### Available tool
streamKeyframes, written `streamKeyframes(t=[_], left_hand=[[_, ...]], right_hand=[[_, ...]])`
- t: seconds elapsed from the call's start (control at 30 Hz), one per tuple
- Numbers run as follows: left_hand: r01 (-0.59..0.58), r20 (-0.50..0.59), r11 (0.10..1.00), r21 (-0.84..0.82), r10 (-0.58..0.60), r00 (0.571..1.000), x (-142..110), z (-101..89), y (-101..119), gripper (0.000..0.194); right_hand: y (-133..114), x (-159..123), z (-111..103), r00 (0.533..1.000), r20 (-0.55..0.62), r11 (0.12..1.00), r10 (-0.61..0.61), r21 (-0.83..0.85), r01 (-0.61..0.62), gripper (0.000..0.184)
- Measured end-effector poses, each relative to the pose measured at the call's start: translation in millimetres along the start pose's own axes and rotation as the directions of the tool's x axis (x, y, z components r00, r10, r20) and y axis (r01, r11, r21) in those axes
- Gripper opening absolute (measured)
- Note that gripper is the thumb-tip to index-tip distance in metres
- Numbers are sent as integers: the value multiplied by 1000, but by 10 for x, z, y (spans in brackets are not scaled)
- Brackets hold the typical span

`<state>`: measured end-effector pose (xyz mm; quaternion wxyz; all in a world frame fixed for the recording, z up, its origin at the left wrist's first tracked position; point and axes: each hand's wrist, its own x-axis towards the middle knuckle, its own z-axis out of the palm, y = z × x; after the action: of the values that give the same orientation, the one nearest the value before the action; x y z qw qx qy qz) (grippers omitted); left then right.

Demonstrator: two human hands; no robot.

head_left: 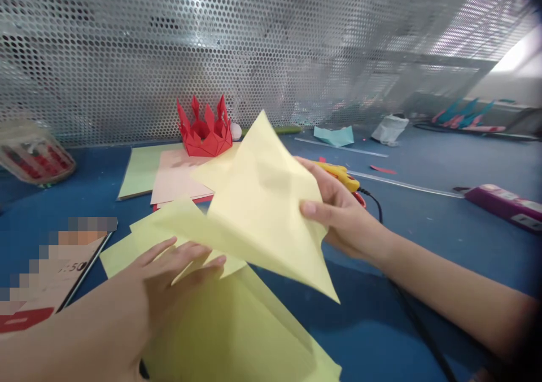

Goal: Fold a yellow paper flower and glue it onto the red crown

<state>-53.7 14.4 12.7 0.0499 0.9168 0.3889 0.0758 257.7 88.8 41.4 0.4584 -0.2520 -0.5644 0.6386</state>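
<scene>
My right hand (334,207) grips a pale yellow sheet of paper (262,195) by its right side, thumb on the near face. The sheet is raised above the table, tilted and slightly bent. My left hand (182,269) is spread with its fingers stretched out, over more yellow-green paper sheets (237,325) that lie overlapping on the table. Whether its fingertips press on those sheets or hover just above, I cannot tell. Behind the raised sheet stands a red folded-paper crown (205,136), resting on pink paper (180,181).
A phone (55,274) lies at the left, near a jar (36,153) with red contents. Behind my right hand are a yellow glue gun (339,174) and its black cord. A purple power strip (506,205) sits at the right. A perforated metal panel (271,48) bounds the back.
</scene>
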Motion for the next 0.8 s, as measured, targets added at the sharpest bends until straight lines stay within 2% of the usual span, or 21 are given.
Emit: streamKeyframes(t=[0.07, 0.13, 0.23, 0.3, 0.47, 0.57, 0.63, 0.8], left_hand=[[-70, 22, 997, -15, 70, 997, 34, -27, -9, 108], [-114, 45, 992, -51, 116, 992, 60, -75, -4, 101], [-73, 100, 994, -84, 82, 992, 56, -138, 29, 91], [-41, 135, 995, -88, 52, 989, 34, -145, 48, 95], [-75, 147, 993, -92, 88, 985, 27, -43, 48, 101], [-104, 114, 989, -104, 116, 987, 69, 16, 15, 98], [-106, 130, 986, -127, 122, 984, 101, 26, -33, 98], [-231, 271, 956, -183, 275, 922, 102, 9, -118, 99]], right_hand=[[-21, 29, 2, 995, -103, 1000, -2, -7, 1, 61], [-39, 45, 15, 989, -145, 1000, 6, -19, -8, 62], [-49, 53, 38, 988, -155, 1000, 18, -5, -19, 62], [-47, 56, 46, 984, -174, 999, 29, 32, -24, 64], [-40, 72, 39, 963, -257, 992, 82, 113, -54, 68], [-33, 75, 30, 964, -254, 995, 80, 85, -60, 63], [-28, 70, 27, 969, -237, 996, 70, 75, -54, 61], [-23, 61, 29, 972, -229, 996, 60, 85, -41, 59]])
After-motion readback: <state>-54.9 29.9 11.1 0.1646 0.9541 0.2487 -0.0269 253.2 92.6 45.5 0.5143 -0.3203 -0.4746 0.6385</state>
